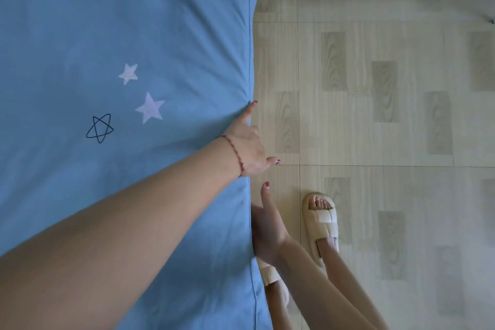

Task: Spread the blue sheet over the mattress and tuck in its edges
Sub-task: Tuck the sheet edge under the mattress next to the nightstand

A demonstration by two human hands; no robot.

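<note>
Left forearm crosses lower left of frame; left hand point(247, 146) at mattress edge mid-frame, fingers spread, index pressing blue sheet point(128, 21) along seam. Right hand point(267, 228) lower centre, beside bed side, thumb up, fingers hidden below edge, so grip cannot be told. Sheet covers mattress across left half, smooth, star prints point(139, 99). Judged light, soft, limp cotton; wrinkles easily. Best taken at hem along side, pulled taut, pushed under. Slippers point(320, 222) on floor point(388, 115).

The blue sheet point(120, 21) lies smooth across the mattress, stars showing. The left hand point(247, 144) presses at the bed's edge, fingers over the side. The right hand point(267, 228) reaches below the edge, beside a slipper point(322, 225).
</note>
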